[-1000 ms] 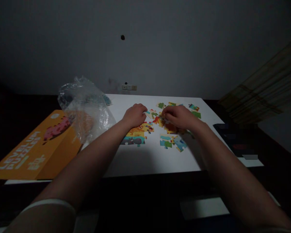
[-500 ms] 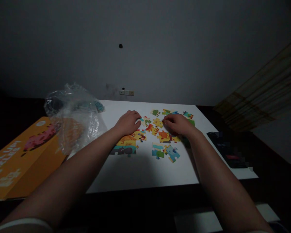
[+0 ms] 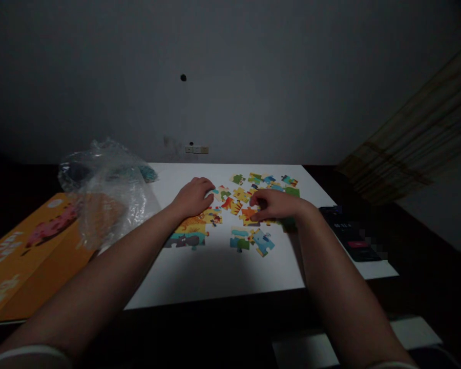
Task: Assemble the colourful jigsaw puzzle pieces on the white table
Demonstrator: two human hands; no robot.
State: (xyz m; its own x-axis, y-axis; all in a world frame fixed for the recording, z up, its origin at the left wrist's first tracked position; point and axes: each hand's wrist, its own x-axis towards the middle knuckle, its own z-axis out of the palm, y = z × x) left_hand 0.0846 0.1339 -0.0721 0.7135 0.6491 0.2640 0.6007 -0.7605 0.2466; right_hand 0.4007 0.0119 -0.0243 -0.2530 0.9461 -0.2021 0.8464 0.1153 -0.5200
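My left hand (image 3: 195,197) lies on the table with its thumb apart from its fingers, beside a joined part of a jigsaw puzzle (image 3: 190,233) showing a hippo and a yellow animal. My right hand (image 3: 273,204) is over the loose pieces, thumb and forefinger apart. Its thumb tip is at an orange puzzle piece (image 3: 247,215); whether it presses on it I cannot tell. Between the hands are a red-and-yellow striped piece (image 3: 232,206) and a yellow piece (image 3: 241,195). Nearer me lie a blue piece (image 3: 263,242) and a blue-green piece (image 3: 239,243).
An orange puzzle box (image 3: 26,251) stands at the left, with a crumpled clear plastic bag (image 3: 115,189) against it. On the white table's (image 3: 215,287) right side lies a dark phone-like object (image 3: 349,233). More pieces, one a green piece (image 3: 237,179), lie farther back.
My right hand has come from the yellow piece towards me to the orange piece, its thumb and forefinger spreading. My left hand stays beside the joined part. The whole view has shifted slightly.
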